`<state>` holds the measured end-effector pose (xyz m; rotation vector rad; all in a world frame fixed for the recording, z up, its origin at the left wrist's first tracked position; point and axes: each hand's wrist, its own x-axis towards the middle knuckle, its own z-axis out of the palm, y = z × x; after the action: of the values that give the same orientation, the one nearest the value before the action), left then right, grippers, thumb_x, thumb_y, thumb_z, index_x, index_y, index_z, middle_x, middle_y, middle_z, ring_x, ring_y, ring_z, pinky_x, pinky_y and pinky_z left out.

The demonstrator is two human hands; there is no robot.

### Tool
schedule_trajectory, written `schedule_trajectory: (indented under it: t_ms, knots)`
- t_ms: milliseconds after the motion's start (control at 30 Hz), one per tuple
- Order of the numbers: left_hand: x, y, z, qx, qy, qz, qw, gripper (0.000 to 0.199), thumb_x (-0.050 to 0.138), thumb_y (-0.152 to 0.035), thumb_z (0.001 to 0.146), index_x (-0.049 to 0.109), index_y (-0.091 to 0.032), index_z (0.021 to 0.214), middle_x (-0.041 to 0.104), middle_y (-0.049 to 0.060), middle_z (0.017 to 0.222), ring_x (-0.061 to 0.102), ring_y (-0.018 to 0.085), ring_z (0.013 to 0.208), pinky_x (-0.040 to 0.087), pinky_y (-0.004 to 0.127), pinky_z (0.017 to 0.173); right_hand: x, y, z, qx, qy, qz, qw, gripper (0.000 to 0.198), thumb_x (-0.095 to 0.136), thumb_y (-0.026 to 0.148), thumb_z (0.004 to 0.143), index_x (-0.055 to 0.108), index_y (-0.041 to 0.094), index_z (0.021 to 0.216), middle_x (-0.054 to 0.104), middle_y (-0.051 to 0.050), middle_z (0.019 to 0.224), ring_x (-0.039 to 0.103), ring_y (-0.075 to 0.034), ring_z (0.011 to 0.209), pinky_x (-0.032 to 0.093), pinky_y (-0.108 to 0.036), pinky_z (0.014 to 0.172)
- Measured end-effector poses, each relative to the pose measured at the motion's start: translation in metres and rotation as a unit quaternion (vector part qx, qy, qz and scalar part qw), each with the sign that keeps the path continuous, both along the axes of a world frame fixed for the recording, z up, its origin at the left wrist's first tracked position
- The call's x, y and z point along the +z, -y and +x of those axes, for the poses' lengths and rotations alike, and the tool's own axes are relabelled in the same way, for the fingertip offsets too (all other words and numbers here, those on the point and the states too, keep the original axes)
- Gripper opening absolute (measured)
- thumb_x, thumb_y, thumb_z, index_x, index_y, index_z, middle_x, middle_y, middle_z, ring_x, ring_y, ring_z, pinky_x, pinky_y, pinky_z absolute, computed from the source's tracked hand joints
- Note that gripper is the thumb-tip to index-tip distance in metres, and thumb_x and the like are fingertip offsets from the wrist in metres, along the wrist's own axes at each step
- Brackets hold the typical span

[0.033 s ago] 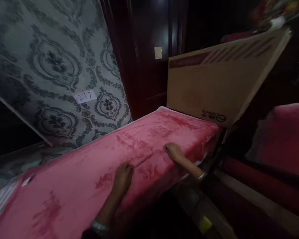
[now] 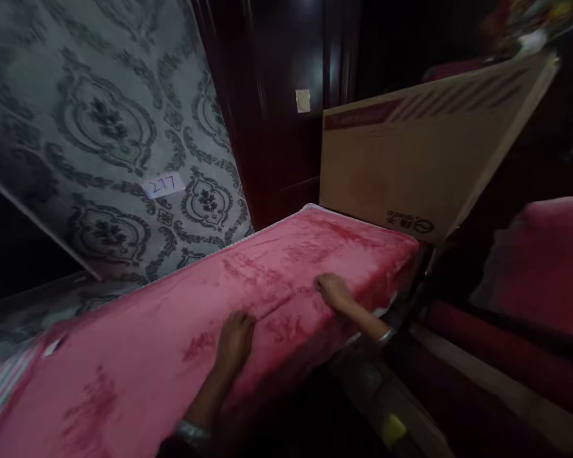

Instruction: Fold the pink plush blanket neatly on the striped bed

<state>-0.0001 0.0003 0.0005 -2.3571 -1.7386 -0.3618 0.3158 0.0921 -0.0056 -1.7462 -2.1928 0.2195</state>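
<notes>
A pink plush blanket (image 2: 162, 343) with darker red floral patches lies spread over a long, raised, bed-like surface. My left hand (image 2: 235, 340) is closed on the blanket near its middle, fingers curled into the pile. Farther along to the right, my right hand (image 2: 333, 291) pinches the same blanket. A straight raised crease runs across the cloth from one hand to the other. Both wrists wear silvery bands. Toward the right end, the blanket drapes down over the near side.
Patterned wallpaper (image 2: 109, 127) with a paper label (image 2: 165, 185) reading 277 borders the far side. A large cardboard box (image 2: 391, 165) stands beyond the right end, before a dark door (image 2: 281, 140). Another red-pink cloth (image 2: 544, 267) is at right; striped fabric (image 2: 2, 388) shows at lower left.
</notes>
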Motion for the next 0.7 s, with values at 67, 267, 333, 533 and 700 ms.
schedule_trajectory:
  t_ms: [67, 267, 333, 533, 700]
  knots:
    - [0.001, -0.001, -0.001, 0.001, -0.002, 0.017, 1.000, 0.034, 0.040, -0.012, 0.094, 0.072, -0.017, 0.088, 0.071, 0.011, 0.099, 0.063, 0.025, 0.094, 0.049, 0.038, 0.087, 0.001, -0.001, 0.003, 0.004, -0.001, -0.004, 1.000, 0.022, 0.051, 0.008, 0.090, 0.071, 0.012, 0.099, 0.070, -0.014, 0.100, 0.059, -0.022, 0.098, 0.034, -0.027, 0.080]
    - [0.000, -0.003, -0.008, -0.029, 0.004, 0.027, 0.999, 0.038, 0.036, -0.015, 0.096, 0.073, -0.018, 0.089, 0.073, 0.009, 0.095, 0.067, 0.023, 0.088, 0.052, 0.037, 0.083, 0.001, 0.004, 0.021, 0.025, -0.019, -0.001, 1.000, 0.022, 0.049, 0.012, 0.093, 0.071, 0.013, 0.091, 0.072, -0.012, 0.095, 0.061, -0.020, 0.091, 0.038, -0.026, 0.080]
    - [-0.003, -0.004, -0.009, -0.041, -0.012, 0.034, 0.999, 0.035, 0.041, -0.023, 0.097, 0.075, -0.018, 0.105, 0.074, 0.012, 0.111, 0.067, 0.027, 0.102, 0.052, 0.042, 0.090, 0.000, 0.003, 0.023, 0.041, -0.029, 0.002, 0.999, 0.019, 0.053, 0.012, 0.092, 0.071, 0.014, 0.087, 0.073, -0.009, 0.094, 0.062, -0.018, 0.090, 0.040, -0.025, 0.082]
    - [-0.028, -0.007, -0.004, -0.112, -0.048, -0.009, 0.993, 0.051, 0.036, -0.028, 0.100, 0.047, -0.035, 0.149, 0.050, 0.003, 0.154, 0.045, 0.027, 0.142, 0.037, 0.053, 0.114, 0.006, -0.033, 0.053, 0.005, -0.067, 0.040, 0.997, 0.027, 0.051, 0.011, 0.091, 0.074, 0.016, 0.104, 0.073, -0.009, 0.109, 0.065, -0.017, 0.100, 0.046, -0.024, 0.090]
    - [-0.040, -0.013, -0.014, -0.118, -0.059, 0.012, 0.991, 0.053, 0.035, -0.027, 0.100, 0.043, -0.036, 0.151, 0.049, 0.003, 0.154, 0.047, 0.027, 0.141, 0.040, 0.055, 0.112, 0.025, -0.080, 0.120, -0.148, -0.078, 0.068, 0.983, 0.041, 0.043, 0.004, 0.089, 0.069, 0.010, 0.121, 0.069, -0.016, 0.124, 0.062, -0.022, 0.114, 0.045, -0.028, 0.101]
